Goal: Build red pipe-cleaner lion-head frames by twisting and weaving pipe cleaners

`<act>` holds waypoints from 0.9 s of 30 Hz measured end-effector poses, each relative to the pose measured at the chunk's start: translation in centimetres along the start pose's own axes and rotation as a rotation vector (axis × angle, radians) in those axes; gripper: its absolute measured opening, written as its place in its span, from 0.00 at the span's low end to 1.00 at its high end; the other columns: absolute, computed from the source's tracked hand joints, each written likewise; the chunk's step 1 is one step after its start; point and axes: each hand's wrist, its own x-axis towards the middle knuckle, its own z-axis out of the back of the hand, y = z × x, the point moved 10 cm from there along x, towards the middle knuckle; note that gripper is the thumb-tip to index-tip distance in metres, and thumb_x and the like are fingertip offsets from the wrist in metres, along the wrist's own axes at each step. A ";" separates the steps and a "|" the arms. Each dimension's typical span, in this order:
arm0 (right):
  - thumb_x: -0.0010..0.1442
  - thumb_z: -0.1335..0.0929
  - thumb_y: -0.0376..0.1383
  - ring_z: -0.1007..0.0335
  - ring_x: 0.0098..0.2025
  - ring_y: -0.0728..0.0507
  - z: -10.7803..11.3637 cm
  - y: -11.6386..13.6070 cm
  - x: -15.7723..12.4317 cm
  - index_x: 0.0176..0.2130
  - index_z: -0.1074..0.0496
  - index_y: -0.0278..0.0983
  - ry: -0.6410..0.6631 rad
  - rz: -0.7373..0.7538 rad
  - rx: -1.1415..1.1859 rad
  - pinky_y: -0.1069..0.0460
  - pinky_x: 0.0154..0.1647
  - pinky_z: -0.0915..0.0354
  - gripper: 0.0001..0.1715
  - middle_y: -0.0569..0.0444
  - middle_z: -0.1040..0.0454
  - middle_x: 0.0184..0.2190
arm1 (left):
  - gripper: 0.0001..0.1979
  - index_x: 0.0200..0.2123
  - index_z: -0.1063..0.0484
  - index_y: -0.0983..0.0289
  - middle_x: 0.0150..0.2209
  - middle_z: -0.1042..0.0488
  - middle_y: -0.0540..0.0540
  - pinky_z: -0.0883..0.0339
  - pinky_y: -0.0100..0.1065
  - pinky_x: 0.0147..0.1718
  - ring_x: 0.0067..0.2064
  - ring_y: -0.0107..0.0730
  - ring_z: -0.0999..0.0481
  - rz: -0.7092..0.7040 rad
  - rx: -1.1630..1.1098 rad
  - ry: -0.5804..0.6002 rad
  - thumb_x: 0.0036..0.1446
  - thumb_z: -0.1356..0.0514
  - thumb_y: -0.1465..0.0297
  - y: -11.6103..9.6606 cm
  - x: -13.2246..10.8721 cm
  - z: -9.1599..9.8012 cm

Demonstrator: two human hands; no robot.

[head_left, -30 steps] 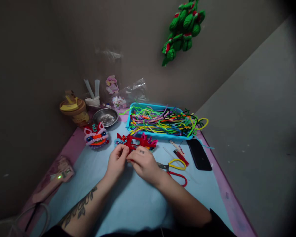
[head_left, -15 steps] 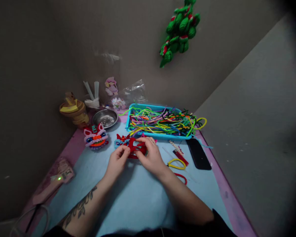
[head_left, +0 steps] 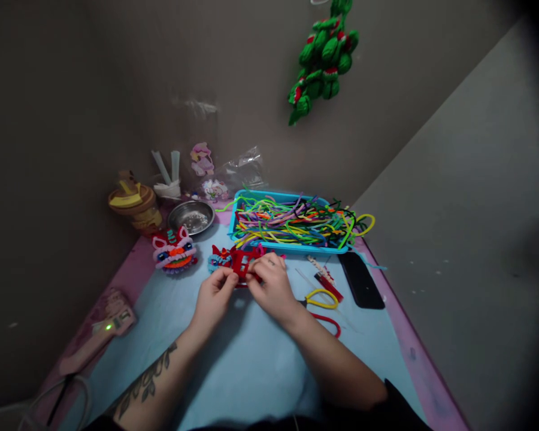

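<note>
Between my hands is a red fuzzy piece [head_left: 241, 261] with openings in it, like bent pipe cleaners. My left hand [head_left: 216, 291] pinches its lower left edge between thumb and fingers. On the other side my right hand [head_left: 273, 286] grips it, fingers bent and partly covering it. Just behind lies a small blue and red lion-head figure [head_left: 220, 258], partly hidden by the red piece. A finished-looking pink and red lion head [head_left: 176, 250] with an orange mouth sits farther left. Scissors with one yellow and one red handle [head_left: 322, 299] lie right of my right hand.
A blue tray [head_left: 291, 246] heaped with colourful pipe cleaners [head_left: 291, 221] stands at the back. A metal bowl [head_left: 192, 216] and a brown cup [head_left: 137, 209] are back left, a pink glue gun [head_left: 103, 335] at left, a black phone [head_left: 362, 280] at right.
The red piece has turned upright and now shows its openings more. My right fingers have curled in and shifted slightly down over its right side; my left hand stays pinching.
</note>
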 end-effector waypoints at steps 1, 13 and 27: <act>0.56 0.33 0.30 0.35 0.40 0.42 0.0 0.0 0.0 0.29 0.29 0.38 -0.003 0.001 0.006 0.45 0.43 0.44 0.05 0.55 0.23 0.30 | 0.12 0.28 0.29 0.65 0.26 0.28 0.50 0.37 0.30 0.32 0.30 0.30 0.31 -0.005 0.021 0.003 0.55 0.41 0.61 0.0 0.0 0.0; 0.55 0.31 0.29 0.34 0.37 0.44 -0.4 -0.7 -0.1 0.26 0.28 0.39 -0.019 -0.012 0.108 0.46 0.41 0.43 0.08 0.56 0.23 0.26 | 0.12 0.27 0.27 0.65 0.26 0.25 0.52 0.35 0.31 0.33 0.31 0.33 0.28 -0.050 0.183 0.007 0.55 0.43 0.63 -0.5 -0.2 0.0; 0.57 0.32 0.32 0.33 0.38 0.43 -0.5 -0.6 -0.2 0.31 0.26 0.39 -0.032 -0.039 0.117 0.46 0.43 0.41 0.04 0.54 0.23 0.28 | 0.12 0.32 0.22 0.65 0.33 0.19 0.56 0.30 0.34 0.37 0.34 0.36 0.22 -0.031 0.186 -0.033 0.52 0.40 0.63 -0.8 0.0 0.6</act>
